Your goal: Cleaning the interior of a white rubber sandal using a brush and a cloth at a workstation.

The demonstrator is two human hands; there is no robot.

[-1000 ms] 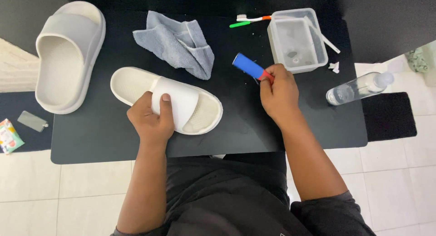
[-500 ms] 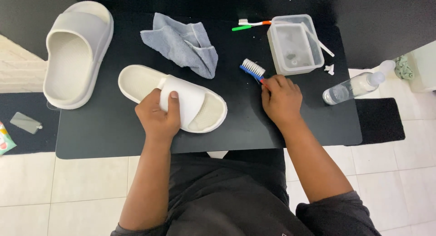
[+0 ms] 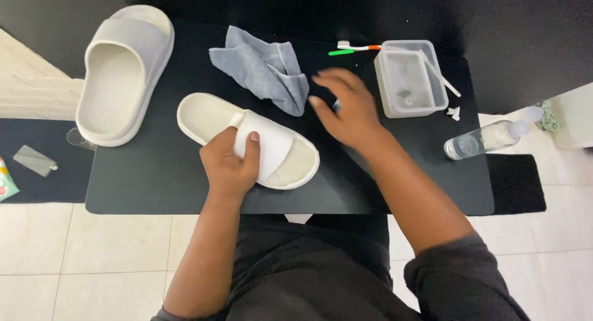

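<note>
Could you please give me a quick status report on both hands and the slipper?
Left hand shut on white slipper, strap in its grip. Right hand open, fingers spread, beside grey cloth; blue brush barely showing under it. Nothing blocks the slipper.

Near slipper (image 3: 247, 139) looked like moulded foam, matt off-white, footbed finely textured, strap smooth. Far-left slipper (image 3: 123, 71) was the same matt foam, greyer. Towel (image 3: 262, 68) was soft grey terry cloth, nubby. Table top (image 3: 154, 179) was matt black, smooth. Box (image 3: 411, 80) at far right was cloudy translucent plastic. Bottle (image 3: 485, 139) at right was clear glossy plastic. Floor tiles (image 3: 92, 253) were glossy white.
</note>
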